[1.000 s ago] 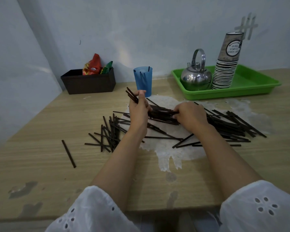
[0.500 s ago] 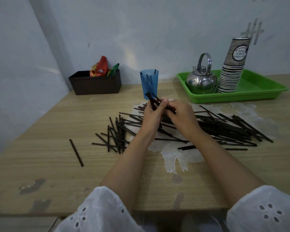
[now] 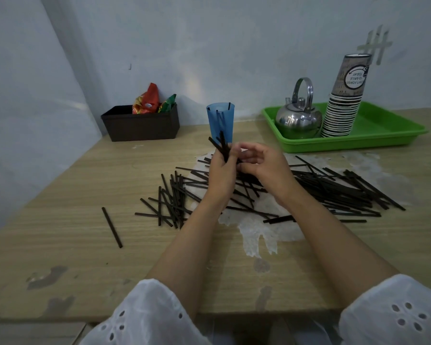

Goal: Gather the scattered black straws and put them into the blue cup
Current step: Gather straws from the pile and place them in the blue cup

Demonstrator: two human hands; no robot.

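Your left hand (image 3: 220, 171) grips a few straws (image 3: 222, 148) mid-frame, just below the blue cup (image 3: 220, 122); whether your curled right hand (image 3: 263, 163) holds any, I cannot tell. Even their ends, then drop them in upright.

Modest drinks stall: kettle (image 3: 297, 120), stacked paper cups (image 3: 343, 110).

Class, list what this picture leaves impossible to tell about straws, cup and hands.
Head view: straw count in the translucent blue plastic cup; its wall blurs them.
Head view: size of black plastic straw bundle; the left hand wraps it.
Head view: whether the right hand pinches anything; curled fingers hide it.
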